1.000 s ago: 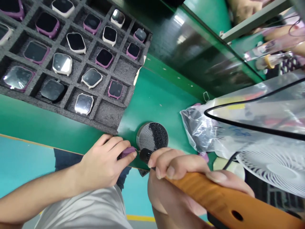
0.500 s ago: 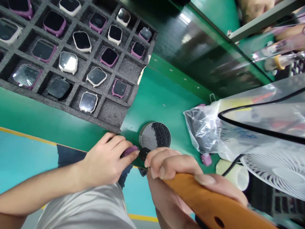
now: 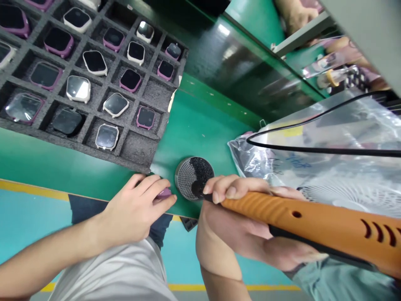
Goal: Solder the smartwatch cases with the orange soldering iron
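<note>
My left hand (image 3: 138, 207) is closed on a small purple watch case (image 3: 163, 193), pressing it down at the near edge of the green table (image 3: 200, 125). My right hand (image 3: 241, 221) grips a long orange electric screwdriver (image 3: 313, 223) by its barrel. The tool's black tip rests over a round metal dish (image 3: 194, 177) with a perforated, partly dark surface, just right of the purple case. Most of the case is hidden under my fingers.
A dark foam tray (image 3: 138, 146) with a grid of pockets holds several purple, white and black watch cases at upper left. A clear plastic bag (image 3: 313, 150) crossed by a black cable and a white fan lie at right. Another person's hand shows at the top right.
The screwdriver tip has moved from beside the purple case onto the round dish, and the tool now lies flatter. My left hand stays on the case. The view shifted a little.
</note>
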`<state>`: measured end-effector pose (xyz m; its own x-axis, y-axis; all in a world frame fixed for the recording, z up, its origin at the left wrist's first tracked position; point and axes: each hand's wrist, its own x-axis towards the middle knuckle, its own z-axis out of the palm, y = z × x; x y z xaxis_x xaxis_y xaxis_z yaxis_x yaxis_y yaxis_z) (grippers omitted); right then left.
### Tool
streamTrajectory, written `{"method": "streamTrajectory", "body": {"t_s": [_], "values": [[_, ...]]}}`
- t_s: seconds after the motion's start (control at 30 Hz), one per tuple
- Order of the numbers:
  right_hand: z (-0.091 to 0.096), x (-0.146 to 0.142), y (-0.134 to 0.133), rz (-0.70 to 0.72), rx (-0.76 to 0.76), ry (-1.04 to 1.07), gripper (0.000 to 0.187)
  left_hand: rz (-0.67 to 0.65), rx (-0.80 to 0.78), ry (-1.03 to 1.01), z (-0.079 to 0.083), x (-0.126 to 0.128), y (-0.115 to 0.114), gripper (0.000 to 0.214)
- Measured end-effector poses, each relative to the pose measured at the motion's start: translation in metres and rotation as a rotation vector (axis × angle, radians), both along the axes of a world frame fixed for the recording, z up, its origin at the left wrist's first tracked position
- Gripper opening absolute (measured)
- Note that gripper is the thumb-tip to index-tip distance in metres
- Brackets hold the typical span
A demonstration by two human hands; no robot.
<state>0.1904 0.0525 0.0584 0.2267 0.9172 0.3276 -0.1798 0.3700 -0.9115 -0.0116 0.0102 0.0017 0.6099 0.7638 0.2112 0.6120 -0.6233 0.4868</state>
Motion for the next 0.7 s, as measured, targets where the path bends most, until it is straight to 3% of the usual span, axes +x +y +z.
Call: {"method": "streamTrajectory", "body": {"t_s": [0.2, 0.37, 0.53, 0.7], "values": [[-0.0024, -0.0028, 0.0008, 0.003, -0.035, -0.002, 0.042, 0.093, 0.060, -0.055, -0.0026, 0.0047, -0.0005, 0.040], [-0.0002, -0.0058, -0.0011, -0.015, -0.065, -0.001, 0.042, 0.080, 0.012, -0.023, -0.0019, 0.0061, -0.0017, 0.029], [-0.0022, -0.0072, 0.0001, -0.051, -0.072, 0.025, 0.042, 0.070, 0.027, -0.022, -0.0011, 0.0057, -0.0008, 0.027], [-0.0037, -0.0048, 0.0016, 0.008, -0.048, 0.013, 0.041, 0.064, 0.024, -0.047, -0.0013, 0.0048, -0.0012, 0.030]]}}
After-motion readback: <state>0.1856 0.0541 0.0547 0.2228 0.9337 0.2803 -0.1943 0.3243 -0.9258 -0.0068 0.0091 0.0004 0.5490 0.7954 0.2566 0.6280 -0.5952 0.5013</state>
